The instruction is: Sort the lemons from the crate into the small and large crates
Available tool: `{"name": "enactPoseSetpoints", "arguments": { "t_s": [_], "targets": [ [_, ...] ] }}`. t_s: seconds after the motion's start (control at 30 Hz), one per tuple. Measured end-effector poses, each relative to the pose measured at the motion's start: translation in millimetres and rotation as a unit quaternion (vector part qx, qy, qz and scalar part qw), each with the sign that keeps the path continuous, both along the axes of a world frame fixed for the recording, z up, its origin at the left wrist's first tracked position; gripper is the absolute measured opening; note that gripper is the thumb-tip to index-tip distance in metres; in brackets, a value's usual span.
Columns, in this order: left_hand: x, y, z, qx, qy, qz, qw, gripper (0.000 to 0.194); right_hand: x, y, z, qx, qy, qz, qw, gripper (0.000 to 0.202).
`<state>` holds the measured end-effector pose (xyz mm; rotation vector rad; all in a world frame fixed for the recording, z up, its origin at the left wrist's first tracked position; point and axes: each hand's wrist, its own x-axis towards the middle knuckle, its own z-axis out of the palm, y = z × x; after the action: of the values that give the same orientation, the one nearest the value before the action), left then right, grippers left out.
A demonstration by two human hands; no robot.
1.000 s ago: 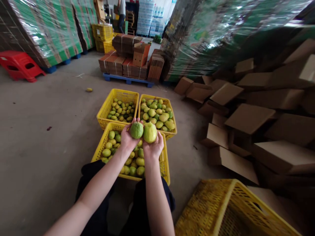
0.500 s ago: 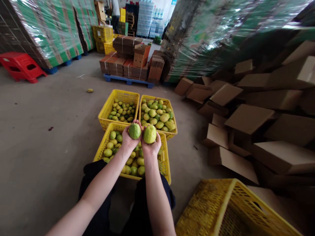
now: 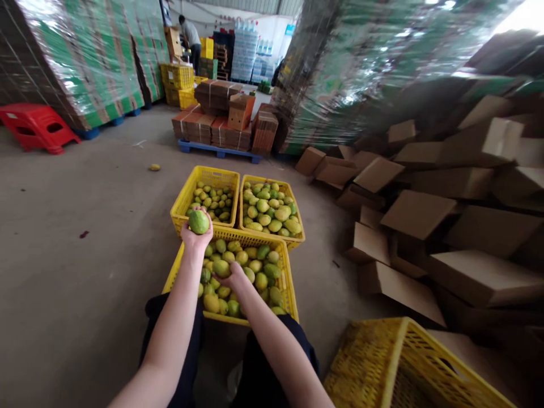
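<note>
My left hand is raised over the left rim of the near yellow crate. Its fingers cup a round green fruit, whose exact kind I cannot tell. Down inside the near crate, my right hand grips a yellow-green fruit, thumb at its side and fingers partly hidden beneath. Many similar green and yellow fruits fill this crate. Just beyond stand two more crates of fruit: the far left crate with smaller ones, the far right crate heaped with larger ones.
An overturned-looking yellow crate stands at lower right, beside a heap of cardboard boxes. Bundled cartons lie on a blue pallet. A red stool and a loose fruit are at left. A person stands far back.
My hands have moved apart. The left has shifted left with the green fruit; the right has dropped from beside it into the near crate. The view has tilted slightly up.
</note>
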<state>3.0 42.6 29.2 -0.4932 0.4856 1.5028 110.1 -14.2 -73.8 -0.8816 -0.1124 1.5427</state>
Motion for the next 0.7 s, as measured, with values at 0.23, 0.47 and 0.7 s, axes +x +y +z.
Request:
{"name": "enactPoseSetpoints", "arguments": {
  "t_s": [0.23,0.47,0.7],
  "targets": [
    [3.3,-1.2,-6.4,-0.01,-0.019,-0.033,0.999,0.043,13.6,63.3,64.1,0.018,-0.011,0.038,0.999,0.012],
    [22.0,-9.9,-9.3,-0.026,0.041,-0.053,0.997,0.036,33.2,20.3,32.0,-0.054,-0.045,0.059,0.996,0.017],
    [68.7,-19.7,-51.6,-0.099,0.158,-0.188,0.964,0.013,72.2,8.1,56.8,0.026,-0.006,-0.028,0.999,0.008]
  ]
}}
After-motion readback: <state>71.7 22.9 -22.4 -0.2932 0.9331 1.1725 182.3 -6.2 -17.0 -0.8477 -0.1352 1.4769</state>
